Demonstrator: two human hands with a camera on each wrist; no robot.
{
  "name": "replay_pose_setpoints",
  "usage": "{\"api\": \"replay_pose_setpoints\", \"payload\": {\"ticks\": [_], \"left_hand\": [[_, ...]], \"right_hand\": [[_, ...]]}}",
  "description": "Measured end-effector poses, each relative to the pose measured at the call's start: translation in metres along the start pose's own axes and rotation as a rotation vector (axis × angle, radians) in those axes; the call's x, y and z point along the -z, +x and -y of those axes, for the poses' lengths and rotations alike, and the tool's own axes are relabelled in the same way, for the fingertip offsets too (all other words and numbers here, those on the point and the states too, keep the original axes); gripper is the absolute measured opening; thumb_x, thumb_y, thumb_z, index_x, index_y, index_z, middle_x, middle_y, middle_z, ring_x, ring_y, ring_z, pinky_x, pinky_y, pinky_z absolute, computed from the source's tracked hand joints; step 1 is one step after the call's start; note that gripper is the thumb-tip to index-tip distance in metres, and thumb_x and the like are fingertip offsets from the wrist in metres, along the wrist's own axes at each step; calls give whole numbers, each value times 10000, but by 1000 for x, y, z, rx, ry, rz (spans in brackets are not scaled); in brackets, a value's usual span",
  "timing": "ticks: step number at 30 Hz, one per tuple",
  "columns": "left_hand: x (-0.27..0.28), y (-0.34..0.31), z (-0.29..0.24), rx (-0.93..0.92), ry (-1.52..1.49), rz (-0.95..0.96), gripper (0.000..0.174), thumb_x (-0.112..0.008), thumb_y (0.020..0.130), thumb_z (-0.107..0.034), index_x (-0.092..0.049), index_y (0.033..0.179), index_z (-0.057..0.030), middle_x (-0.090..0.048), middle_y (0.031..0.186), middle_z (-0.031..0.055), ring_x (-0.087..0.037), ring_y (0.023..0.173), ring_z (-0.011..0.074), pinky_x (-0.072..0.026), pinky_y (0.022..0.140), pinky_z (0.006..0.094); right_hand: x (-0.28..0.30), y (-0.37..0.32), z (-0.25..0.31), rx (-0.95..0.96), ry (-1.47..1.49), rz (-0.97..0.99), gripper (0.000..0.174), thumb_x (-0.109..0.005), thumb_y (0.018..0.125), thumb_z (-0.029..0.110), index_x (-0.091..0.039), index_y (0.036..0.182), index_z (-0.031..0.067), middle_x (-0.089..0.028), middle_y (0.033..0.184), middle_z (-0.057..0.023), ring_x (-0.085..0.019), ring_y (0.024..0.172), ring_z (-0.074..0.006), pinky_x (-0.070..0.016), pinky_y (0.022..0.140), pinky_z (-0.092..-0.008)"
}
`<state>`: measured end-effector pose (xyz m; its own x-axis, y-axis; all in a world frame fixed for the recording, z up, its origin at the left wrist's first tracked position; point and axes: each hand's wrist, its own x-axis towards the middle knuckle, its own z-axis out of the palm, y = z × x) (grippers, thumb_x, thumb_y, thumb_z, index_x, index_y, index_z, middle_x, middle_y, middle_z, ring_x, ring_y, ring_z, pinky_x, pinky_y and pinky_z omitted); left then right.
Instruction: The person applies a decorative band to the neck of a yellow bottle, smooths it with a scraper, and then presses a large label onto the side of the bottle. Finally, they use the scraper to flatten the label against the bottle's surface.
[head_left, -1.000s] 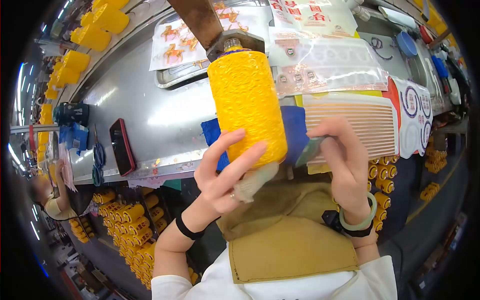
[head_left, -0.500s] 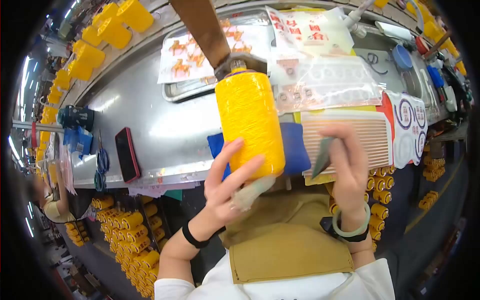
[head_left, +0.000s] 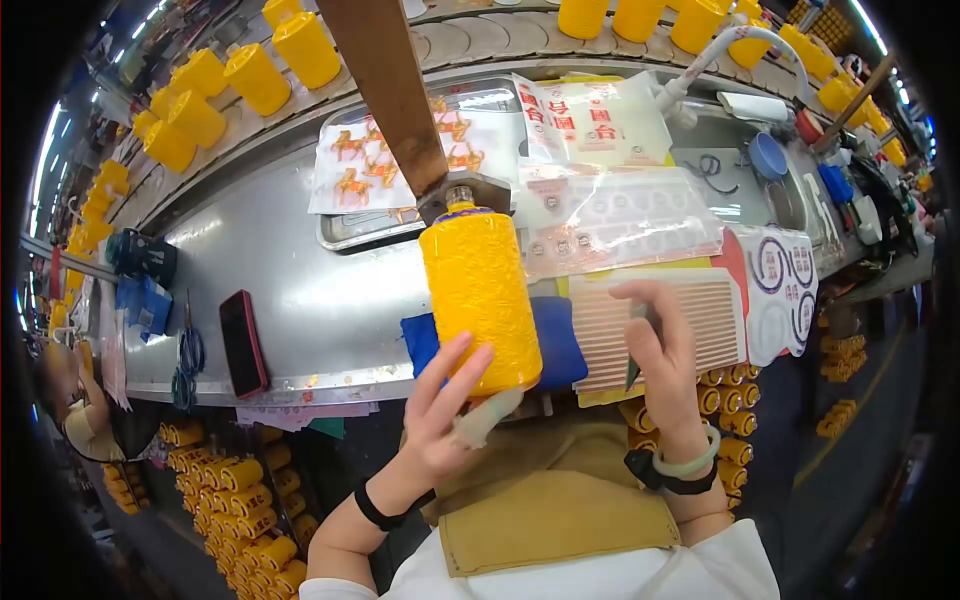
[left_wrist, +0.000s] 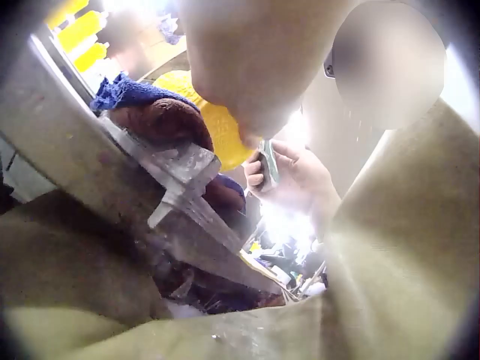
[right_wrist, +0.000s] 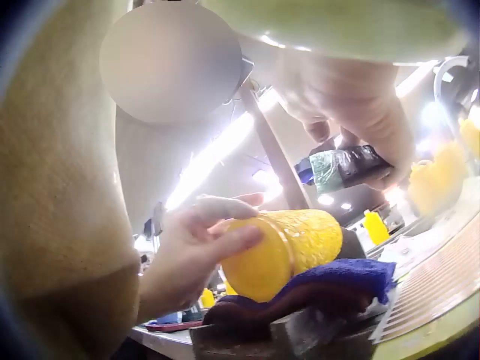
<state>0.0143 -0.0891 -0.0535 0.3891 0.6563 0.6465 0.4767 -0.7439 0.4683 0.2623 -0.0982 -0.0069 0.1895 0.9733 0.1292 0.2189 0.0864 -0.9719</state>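
Note:
A yellow bottle (head_left: 480, 300) with an embossed surface lies on a blue cloth (head_left: 560, 340), its clear neck at a metal holder (head_left: 462, 190) on a brown bar. My left hand (head_left: 437, 430) holds the bottle's base end, fingers along its side and thumb against the bottom; the thumb wears a pale wrap (head_left: 487, 418). To the right, apart from the bottle, my right hand (head_left: 668, 375) pinches a flat dark green piece (right_wrist: 337, 169), scraper-like and partly wrapped in tape. Its lower edge points down over a striped sheet (head_left: 600, 330).
Behind the bottle, a metal tray (head_left: 345, 230) carries gold horse-shaped decals, with printed sheets (head_left: 610, 225) beside it. A red-edged phone (head_left: 243, 343) and scissors (head_left: 190, 350) lie on the left. Yellow bottles (head_left: 305, 50) line the back conveyor; more (head_left: 230, 480) stack below the table.
The head view has shifted, so the bench appears lower and more of the back conveyor shows. My right hand has drawn the green piece away from the bottle's side. My left hand stays at the base.

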Motion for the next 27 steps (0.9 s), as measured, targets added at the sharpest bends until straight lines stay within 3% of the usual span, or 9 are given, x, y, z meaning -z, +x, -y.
{"api": "replay_pose_setpoints", "payload": {"ticks": [4, 12, 16, 18, 21, 22, 24, 25, 27], "left_hand": [[-5, 25, 0, -152, 111, 64, 276, -773, 736, -45, -802, 997, -131, -669, 1355, 111, -618, 1251, 423, -564, 998, 526], [-5, 2, 6, -95, 83, -53, 282, -764, 752, -147, -827, 1025, -187, -696, 1308, 96, -595, 1261, 388, -549, 993, 556], [-6, 24, 4, -188, 265, 75, 92, -780, 743, -220, -727, 803, -175, -689, 1339, 34, -586, 1262, 356, -428, 1117, 559], [0, 15, 12, -259, 303, 61, 174, -798, 756, -251, -648, 762, -165, -685, 1341, 1, -584, 1258, 338, -362, 1168, 556], [-8, -4, 17, -252, 333, -318, 135, -754, 884, -262, -691, 991, -211, -674, 1332, 13, -559, 1255, 327, -394, 1158, 535], [-8, -11, 16, -258, 323, -316, 135, -754, 884, -262, -691, 991, -211, -674, 1332, 13, -559, 1255, 327, -394, 1158, 535], [-5, -16, 13, -197, 329, 31, 257, -844, 818, -291, -751, 1053, -341, -527, 1421, 66, -431, 1364, 370, -371, 1150, 578], [-13, -6, 9, -195, 306, -34, 109, -757, 853, -259, -703, 925, -197, -697, 1308, 39, -549, 1260, 330, -450, 1092, 549], [-14, 10, 4, -212, 300, 33, 93, -749, 858, -255, -709, 912, -190, -704, 1299, 42, -546, 1261, 323, -443, 1090, 553]], "right_hand": [[-14, -1, 14, -79, -69, 57, 295, -761, 903, 143, -634, 1149, 38, -497, 913, 1, -450, 844, -128, -395, 782, -267], [-11, 6, 3, -112, -22, 36, 149, -571, 1045, 137, -645, 1110, 26, -583, 971, -37, -520, 903, -136, -429, 846, -275], [-20, 8, 9, -40, -26, 134, 168, -562, 1050, 143, -635, 1108, 2, -601, 1004, -72, -555, 934, -169, -439, 880, -287], [-14, 10, 9, -12, -49, 180, 175, -559, 1051, 144, -631, 1105, -6, -607, 1009, -85, -566, 944, -184, -443, 890, -295], [1, 14, 4, -88, -75, 61, 172, -554, 1047, 136, -624, 1085, -16, -623, 998, -104, -594, 958, -211, -459, 905, -328], [2, 16, 4, -91, -77, 49, 172, -554, 1047, 136, -624, 1085, -16, -623, 998, -104, -594, 958, -211, -459, 905, -328], [2, 23, 3, -126, -75, 44, 170, -557, 1043, 131, -626, 1085, -18, -637, 983, -111, -611, 953, -220, -472, 899, -335], [1, 28, 3, -8, -200, 95, 182, -565, 1038, 127, -622, 1135, -16, -646, 975, -117, -622, 948, -221, -482, 886, -337], [-3, 36, 7, 13, -182, 155, 194, -567, 1035, 125, -618, 1169, -6, -645, 978, -122, -623, 948, -226, -485, 883, -338]]}}
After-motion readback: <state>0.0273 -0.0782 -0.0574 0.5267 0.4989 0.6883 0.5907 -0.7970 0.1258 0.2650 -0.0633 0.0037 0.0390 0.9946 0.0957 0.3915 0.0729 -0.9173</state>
